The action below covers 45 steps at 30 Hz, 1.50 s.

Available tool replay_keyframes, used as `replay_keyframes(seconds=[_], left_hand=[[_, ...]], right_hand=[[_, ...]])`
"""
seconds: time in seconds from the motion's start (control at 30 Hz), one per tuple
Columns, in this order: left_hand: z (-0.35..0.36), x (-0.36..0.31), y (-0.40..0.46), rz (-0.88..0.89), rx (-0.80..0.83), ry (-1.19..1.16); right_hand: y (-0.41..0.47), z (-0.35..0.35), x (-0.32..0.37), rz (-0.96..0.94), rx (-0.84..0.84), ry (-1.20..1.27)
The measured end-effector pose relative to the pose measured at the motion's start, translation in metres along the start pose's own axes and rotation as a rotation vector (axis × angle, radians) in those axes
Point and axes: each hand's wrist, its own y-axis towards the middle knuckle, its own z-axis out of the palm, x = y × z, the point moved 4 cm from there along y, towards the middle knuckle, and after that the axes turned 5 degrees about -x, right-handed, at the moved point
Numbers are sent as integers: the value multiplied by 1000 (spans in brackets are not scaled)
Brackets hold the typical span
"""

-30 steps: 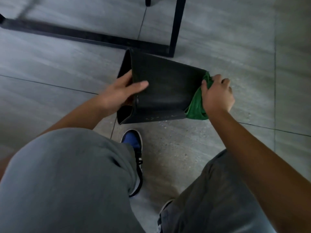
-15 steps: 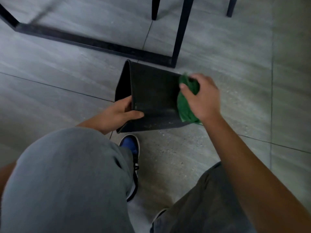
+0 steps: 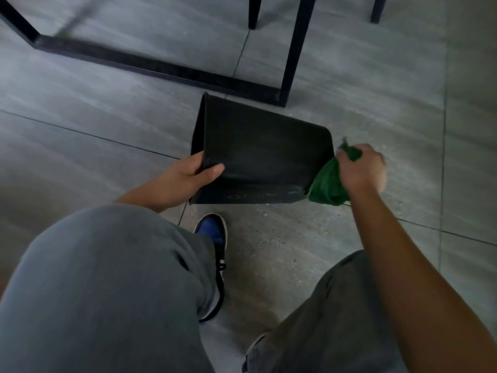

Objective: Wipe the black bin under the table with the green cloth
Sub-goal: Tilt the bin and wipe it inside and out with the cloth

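From my head camera I look down at the black bin [image 3: 263, 152], tipped on its side on the grey floor [image 3: 107, 125] just in front of the black table frame [image 3: 161, 68]. My left hand [image 3: 188, 176] pinches the bin's open rim, thumb on the outer wall. My right hand [image 3: 361, 169] is closed around the bunched green cloth [image 3: 326, 187], pressing it against the bin's base end. Pale smudges show along the near lower wall, so I judge the wiping is underway with that strip left.
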Motion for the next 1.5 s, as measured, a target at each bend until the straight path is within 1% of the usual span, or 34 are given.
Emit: replay_keyframes(seconds=[0.1,0.17,0.23,0.3,0.37,0.4,0.53,0.67,0.73,0.83,0.9,1.03,1.1,1.17,1.27,1.37,1.43,1.5], left_hand=[[-12,-6,7,-3,-92,39],[-22,-19,15,13,-145,76],[-30,-36,25,92,-170,37],[-34,-55,35,191,-78,-77],[-33,-65,46,247,37,-139],[-33,-63,49,249,48,-105],[-34,-35,48,166,-78,64],[-26,-32,50,222,-101,17],[-25,-30,53,206,-103,-2],[-19,-20,55,172,-47,125],[-17,-14,56,169,-72,176],[-19,-5,60,136,-181,91],[-20,3,60,86,-198,21],[-19,11,58,25,-192,-39],[-19,25,57,-40,-199,-106],[-21,41,55,-100,-233,-136],[-21,51,54,-131,-244,-134],[-20,57,54,-149,-227,-126]], right_hand=[[5,-7,-22,217,-21,283],[-2,-1,-31,394,33,547],[-12,5,-34,548,92,751],[-18,11,-34,639,135,857],[-19,16,-30,645,170,909],[-19,18,-27,626,184,929],[-21,23,-15,529,243,945],[-23,29,-14,491,242,930],[-23,31,-13,481,240,931],[-23,33,-14,455,253,924],[-23,35,-12,425,273,908],[-25,36,-3,330,245,834],[-23,35,-1,303,202,800],[-19,33,-3,318,147,782],[-7,23,-14,390,53,767],[4,18,-26,390,-18,689],[3,22,-27,376,-19,666],[1,34,-22,357,22,674]])
